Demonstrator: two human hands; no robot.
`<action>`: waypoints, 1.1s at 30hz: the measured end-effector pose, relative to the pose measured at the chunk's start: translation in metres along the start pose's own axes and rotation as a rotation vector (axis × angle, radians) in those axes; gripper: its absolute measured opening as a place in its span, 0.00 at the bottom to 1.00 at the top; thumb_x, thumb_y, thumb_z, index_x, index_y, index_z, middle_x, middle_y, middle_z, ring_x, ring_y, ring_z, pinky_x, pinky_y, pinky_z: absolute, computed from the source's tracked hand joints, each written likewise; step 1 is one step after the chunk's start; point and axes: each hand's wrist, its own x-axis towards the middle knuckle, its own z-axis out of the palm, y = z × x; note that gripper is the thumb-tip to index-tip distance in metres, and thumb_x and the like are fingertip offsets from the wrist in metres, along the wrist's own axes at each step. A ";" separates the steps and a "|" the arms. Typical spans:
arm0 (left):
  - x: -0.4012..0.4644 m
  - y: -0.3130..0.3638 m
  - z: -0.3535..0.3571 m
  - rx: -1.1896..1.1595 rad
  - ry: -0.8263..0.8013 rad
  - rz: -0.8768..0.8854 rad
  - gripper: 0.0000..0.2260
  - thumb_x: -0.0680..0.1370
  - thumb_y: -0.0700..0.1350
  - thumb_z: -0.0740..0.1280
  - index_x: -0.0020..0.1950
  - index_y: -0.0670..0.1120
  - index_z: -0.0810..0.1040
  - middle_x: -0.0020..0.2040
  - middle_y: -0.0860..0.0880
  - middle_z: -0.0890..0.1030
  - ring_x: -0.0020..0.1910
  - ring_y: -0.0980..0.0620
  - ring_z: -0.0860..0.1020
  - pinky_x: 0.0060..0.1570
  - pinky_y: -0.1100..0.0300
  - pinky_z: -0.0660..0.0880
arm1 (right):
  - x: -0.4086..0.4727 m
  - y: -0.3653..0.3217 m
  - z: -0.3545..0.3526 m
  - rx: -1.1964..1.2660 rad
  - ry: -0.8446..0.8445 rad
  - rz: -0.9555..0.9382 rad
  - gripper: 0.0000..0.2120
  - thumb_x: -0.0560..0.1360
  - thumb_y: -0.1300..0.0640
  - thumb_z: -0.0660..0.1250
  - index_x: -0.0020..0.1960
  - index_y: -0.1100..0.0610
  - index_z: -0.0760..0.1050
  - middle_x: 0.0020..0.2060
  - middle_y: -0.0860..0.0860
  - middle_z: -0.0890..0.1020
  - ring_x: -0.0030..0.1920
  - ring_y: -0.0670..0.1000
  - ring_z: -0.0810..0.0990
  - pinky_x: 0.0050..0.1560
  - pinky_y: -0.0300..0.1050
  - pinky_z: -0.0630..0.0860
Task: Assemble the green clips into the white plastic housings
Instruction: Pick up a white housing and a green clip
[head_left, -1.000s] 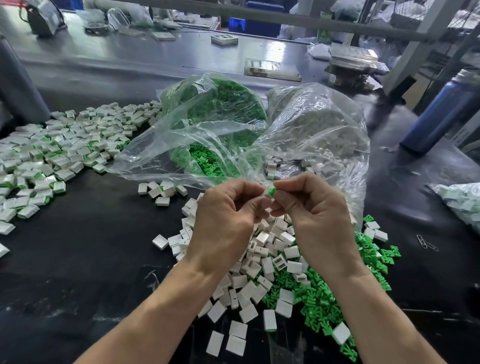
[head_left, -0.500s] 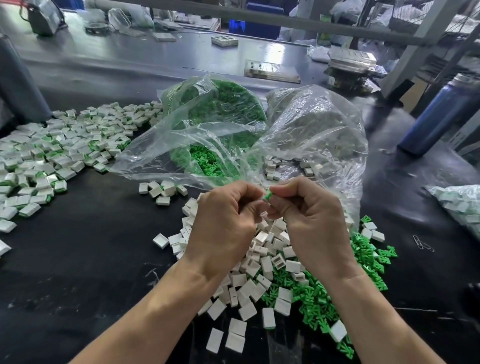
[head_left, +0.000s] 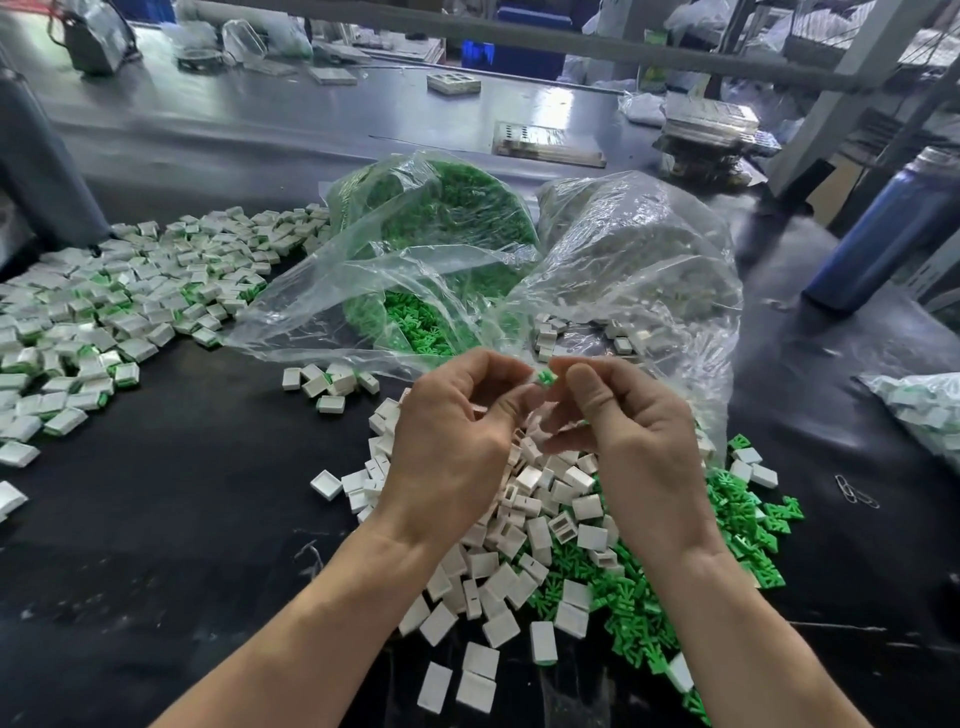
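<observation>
In front of my chest my left hand (head_left: 452, 441) pinches a small white housing with a green clip (head_left: 546, 378) sticking out of its end. My right hand (head_left: 636, 447) holds that clip from the right between curled index finger and thumb tip. Most of the housing is hidden by my fingers. Under my hands lies a heap of loose white housings (head_left: 524, 540). Loose green clips (head_left: 727, 525) spread to its right.
Two open clear bags stand behind my hands, one with green clips (head_left: 441, 218) and one with white housings (head_left: 639, 260). A wide spread of assembled pieces (head_left: 104, 317) covers the left of the black table (head_left: 171, 519). A blue bottle (head_left: 878, 234) stands at the right.
My hands have drawn slightly apart, and the right thumb has lifted, so more of the green clip shows between the fingertips. The piles and bags have not moved.
</observation>
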 end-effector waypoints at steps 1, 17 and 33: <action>0.000 0.000 0.000 0.033 -0.015 0.025 0.06 0.79 0.40 0.74 0.49 0.51 0.82 0.45 0.56 0.84 0.45 0.58 0.83 0.46 0.65 0.79 | -0.001 -0.001 -0.001 0.020 -0.012 0.039 0.12 0.85 0.53 0.63 0.55 0.59 0.82 0.43 0.57 0.86 0.37 0.56 0.84 0.33 0.48 0.82; -0.007 0.010 0.018 0.075 -0.123 0.134 0.04 0.77 0.39 0.75 0.51 0.45 0.84 0.56 0.52 0.82 0.55 0.57 0.82 0.50 0.72 0.77 | -0.009 -0.007 0.015 0.111 0.024 0.181 0.29 0.83 0.37 0.53 0.33 0.47 0.82 0.22 0.48 0.70 0.21 0.49 0.67 0.20 0.39 0.64; -0.009 0.007 0.021 0.046 -0.118 0.094 0.04 0.78 0.39 0.74 0.51 0.46 0.84 0.55 0.54 0.84 0.56 0.55 0.83 0.58 0.58 0.80 | -0.006 -0.001 0.020 -0.042 0.071 0.044 0.23 0.83 0.41 0.52 0.46 0.41 0.85 0.39 0.48 0.87 0.43 0.48 0.87 0.42 0.51 0.83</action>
